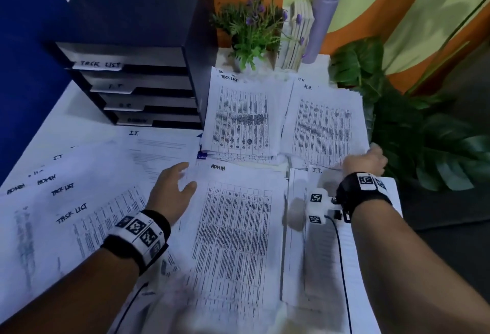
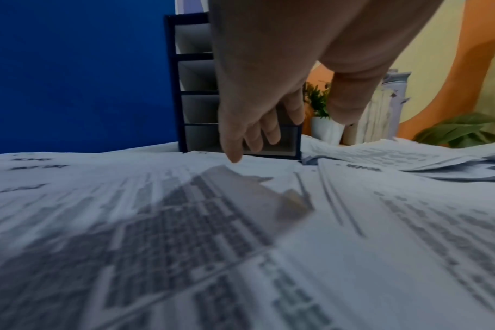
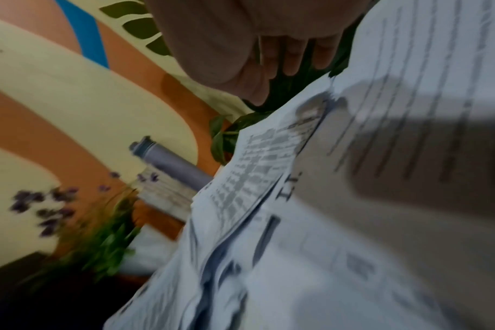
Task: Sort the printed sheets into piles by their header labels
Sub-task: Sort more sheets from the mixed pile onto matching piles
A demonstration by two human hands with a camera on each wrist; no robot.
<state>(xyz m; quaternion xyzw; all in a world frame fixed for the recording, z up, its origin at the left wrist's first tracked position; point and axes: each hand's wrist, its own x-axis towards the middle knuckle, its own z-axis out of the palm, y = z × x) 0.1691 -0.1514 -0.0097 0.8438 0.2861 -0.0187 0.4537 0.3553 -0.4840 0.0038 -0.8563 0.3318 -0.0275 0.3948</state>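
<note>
Surface (image 1: 87, 121): white, largely covered by printed sheets. Far piles: one headed TASK LIST (image 1: 242, 116) just right of the tray organiser, one headed H.R. (image 1: 324, 124) beside it to the right, the two touching along their inner edges. Near piles: one headed ADMIN (image 1: 233, 233) in front of the TASK LIST pile; one headed I.T. (image 1: 318, 254) to its right, partly under the right forearm. Unsorted spread (image 1: 66, 214) at left: overlapping sheets fanned out, handwritten headers ADMIN, TASK LIST and I.T. legible. Left hand (image 1: 172, 190): palm down, over the join between the unsorted spread and the ADMIN pile; fingers (image 2: 264, 129) straight and slightly apart, thumb out to the side, gripping nothing; the left wrist view shows the little finger's tip at or just above the paper, contact not certain. Right hand (image 1: 364, 160): at the near right corner of the H.R. pile, by the top edge of the I.T. pile; fingers (image 3: 294, 55) bent downward at the paper's edge, but whether they pinch a sheet cannot be told, the wrist view being blurred. Tray organiser (image 1: 148, 87): dark, four tiers, front tabs reading TASK LIST and I.T., the lower two unclear. Behind the piles: potted plant with purple flowers (image 1: 252, 26), grey bottle (image 1: 322, 18). Large-leafed plant (image 1: 413, 126) off the surface's right edge.
</note>
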